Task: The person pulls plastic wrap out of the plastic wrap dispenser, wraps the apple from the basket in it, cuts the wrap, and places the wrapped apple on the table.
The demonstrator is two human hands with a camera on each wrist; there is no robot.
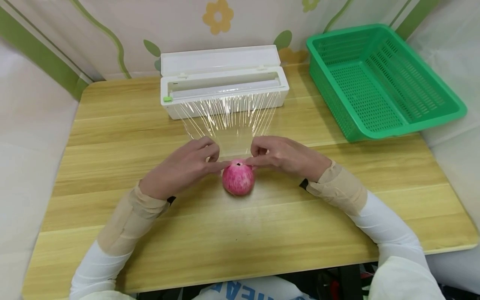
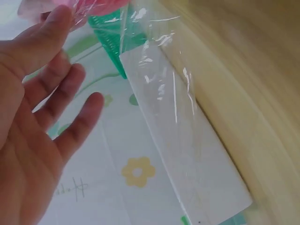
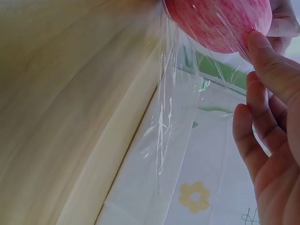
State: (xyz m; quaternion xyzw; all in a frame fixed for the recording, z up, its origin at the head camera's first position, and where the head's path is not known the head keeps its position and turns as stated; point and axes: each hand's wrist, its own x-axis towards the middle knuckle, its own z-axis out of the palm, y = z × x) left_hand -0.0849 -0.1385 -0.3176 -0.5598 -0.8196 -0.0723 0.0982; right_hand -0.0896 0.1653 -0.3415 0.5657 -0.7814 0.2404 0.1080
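Observation:
A pink-red streaked apple (image 1: 238,183) is between both hands over the table, its dark hollow showing on top. Clear cling film (image 1: 234,118) stretches in shiny creases from the white dispenser box (image 1: 173,111) to the apple. My left hand (image 1: 180,168) pinches the film at the apple's left side, index finger reaching its top. From the other side my right hand (image 1: 288,157) pinches film against the apple. In the right wrist view, the thumb (image 3: 265,56) presses on film beside the apple (image 3: 220,21). The left wrist view shows the remaining fingers (image 2: 79,119) loosely bent.
The box's lid (image 1: 221,60) stands raised at the back, with a small green tab (image 1: 167,99) at the left end of the slot. A green plastic basket (image 1: 408,131) sits at the table's back right. Behind the wooden table (image 1: 112,158) hangs a flowered curtain (image 1: 255,25).

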